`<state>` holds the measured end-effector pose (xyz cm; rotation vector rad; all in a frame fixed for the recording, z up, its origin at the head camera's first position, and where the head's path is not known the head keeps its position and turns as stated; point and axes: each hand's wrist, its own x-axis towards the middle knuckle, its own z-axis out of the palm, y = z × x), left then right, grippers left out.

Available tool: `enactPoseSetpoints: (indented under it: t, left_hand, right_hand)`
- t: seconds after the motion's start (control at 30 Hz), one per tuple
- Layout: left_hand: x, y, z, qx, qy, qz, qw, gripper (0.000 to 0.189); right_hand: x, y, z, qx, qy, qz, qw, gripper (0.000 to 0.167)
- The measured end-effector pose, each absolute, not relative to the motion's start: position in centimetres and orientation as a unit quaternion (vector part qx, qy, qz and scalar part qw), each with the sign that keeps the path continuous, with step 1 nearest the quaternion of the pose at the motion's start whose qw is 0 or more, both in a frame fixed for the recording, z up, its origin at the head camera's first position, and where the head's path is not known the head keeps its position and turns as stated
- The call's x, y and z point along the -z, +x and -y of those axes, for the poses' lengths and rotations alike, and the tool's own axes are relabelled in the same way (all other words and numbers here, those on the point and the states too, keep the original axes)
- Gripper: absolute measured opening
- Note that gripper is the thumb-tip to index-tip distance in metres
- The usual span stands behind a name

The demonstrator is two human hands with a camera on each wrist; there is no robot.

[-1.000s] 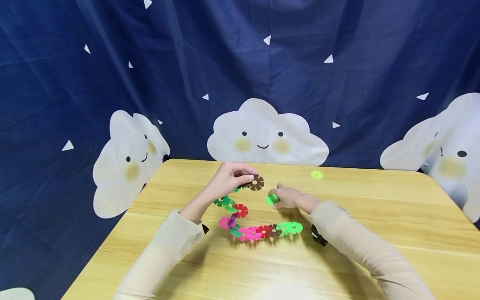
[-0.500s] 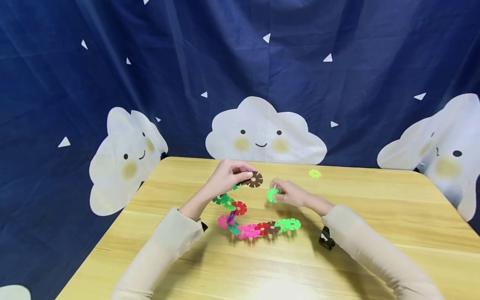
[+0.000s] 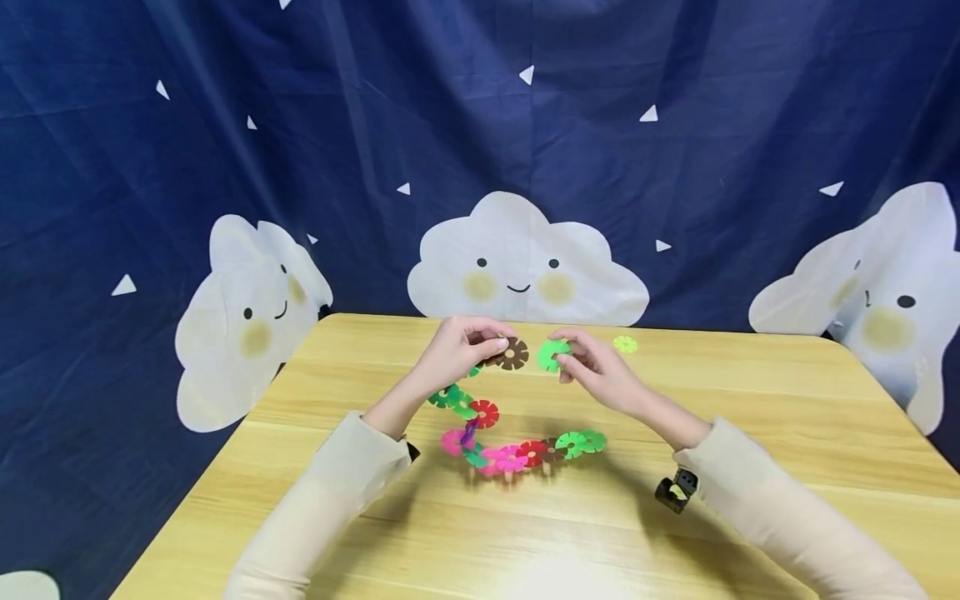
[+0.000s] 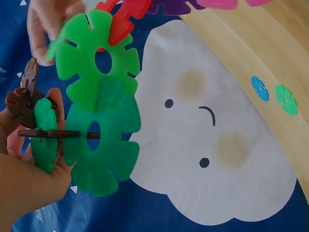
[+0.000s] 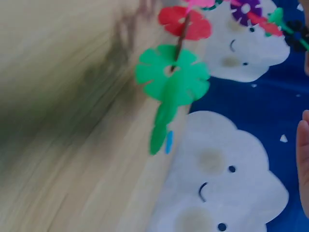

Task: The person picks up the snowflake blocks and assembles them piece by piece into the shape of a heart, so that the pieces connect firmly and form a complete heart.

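In the head view my left hand grips the end of a chain of notched, flower-shaped plastic discs, at a brown disc. My right hand pinches a bright green disc, facing the brown one with a small gap between. From the left hand the chain curves down and right through green, a red disc, purple and pink to a green end disc. Close up in the left wrist view, brown discs and a green disc sit at the left fingers. The right wrist view shows the chain's green end.
A loose yellow-green disc lies near the back of the wooden table. A blue disc and a green disc lie on the wood in the left wrist view. Behind hangs a dark blue curtain with clouds.
My right hand has risen from close over the table with the green disc, up to the level of the brown disc. The left hand stays nearly in place; the chain shifts slightly.
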<state>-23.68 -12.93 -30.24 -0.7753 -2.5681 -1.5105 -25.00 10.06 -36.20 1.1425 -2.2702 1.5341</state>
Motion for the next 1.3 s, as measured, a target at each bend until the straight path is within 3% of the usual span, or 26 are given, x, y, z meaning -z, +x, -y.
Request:
enactPoseSetpoints:
  t: [0.2,0.37,0.6,1.07,1.3]
  left_hand:
    - [30.2,-23.6,12.5,0.511,-0.263,0.818,0.025,0.015]
    - [29.9,-23.4,11.9,0.521,-0.263,0.812,0.017,0.015]
    - [29.9,-23.4,11.3,0.532,-0.26,0.806,0.006,0.015]
    - [29.7,-23.0,10.0,0.534,-0.232,0.813,0.001,0.013]
    - [29.4,-22.6,9.9,0.542,-0.243,0.804,-0.013,0.011]
  right_hand:
    - [35.4,-24.2,-9.7,-0.517,0.445,0.697,0.219,0.03]
    - [34.9,-24.2,-9.3,-0.461,0.492,0.667,0.319,0.016]
    - [35.1,-24.3,-9.1,-0.388,0.491,0.662,0.413,0.028]
    - [35.4,-24.6,-8.4,-0.312,0.493,0.6,0.548,0.015]
    - [35.5,-24.9,-8.0,-0.296,0.519,0.559,0.574,0.008]
